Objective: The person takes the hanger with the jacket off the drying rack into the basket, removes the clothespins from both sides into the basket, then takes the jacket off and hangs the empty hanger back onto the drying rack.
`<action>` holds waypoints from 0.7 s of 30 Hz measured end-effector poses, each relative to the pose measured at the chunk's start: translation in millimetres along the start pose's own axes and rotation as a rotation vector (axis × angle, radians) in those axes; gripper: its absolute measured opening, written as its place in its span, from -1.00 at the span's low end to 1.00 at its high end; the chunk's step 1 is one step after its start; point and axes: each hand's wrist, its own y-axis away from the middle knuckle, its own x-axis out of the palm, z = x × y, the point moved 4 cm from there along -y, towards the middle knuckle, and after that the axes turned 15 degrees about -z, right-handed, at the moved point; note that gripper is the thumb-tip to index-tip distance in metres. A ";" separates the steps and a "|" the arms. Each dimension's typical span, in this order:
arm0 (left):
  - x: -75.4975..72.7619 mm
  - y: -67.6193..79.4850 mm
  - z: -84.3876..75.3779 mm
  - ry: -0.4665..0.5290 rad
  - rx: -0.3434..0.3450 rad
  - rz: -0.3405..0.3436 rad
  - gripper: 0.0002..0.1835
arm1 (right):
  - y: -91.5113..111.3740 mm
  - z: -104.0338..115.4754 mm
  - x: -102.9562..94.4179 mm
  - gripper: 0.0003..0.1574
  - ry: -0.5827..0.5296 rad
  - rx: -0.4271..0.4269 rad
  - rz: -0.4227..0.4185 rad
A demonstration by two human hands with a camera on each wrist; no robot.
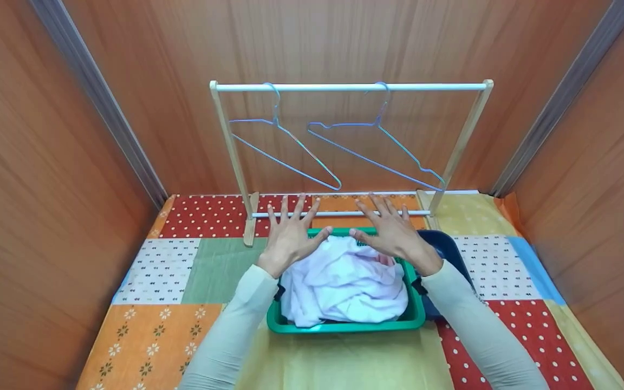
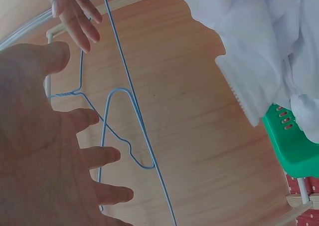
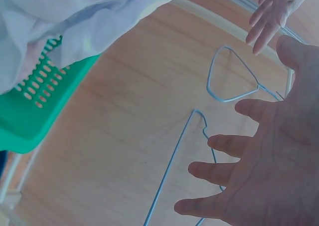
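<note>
Both hands hover over the far part of a green basket, palms down with fingers spread. My left hand is above the basket's far left corner, and my right hand is over its far right side; neither holds anything. A heap of white cloth fills the basket, rising above its rim. In the left wrist view the white cloth hangs past the edge of the green basket. Two blue wire hangers, the left hanger and the right hanger, hang bare beyond the fingertips.
The hangers hang from the white bar of a small wooden-ended rack standing at the back. A dark blue basket sits right of the green one, partly hidden by the right arm. Patchwork cloth covers the surface, with wood panels around.
</note>
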 end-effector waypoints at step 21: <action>4.1 0.9 -0.6 0.038 0.006 -0.033 -0.15 | -0.4 -1.5 3.9 0.07 0.009 -0.008 -0.003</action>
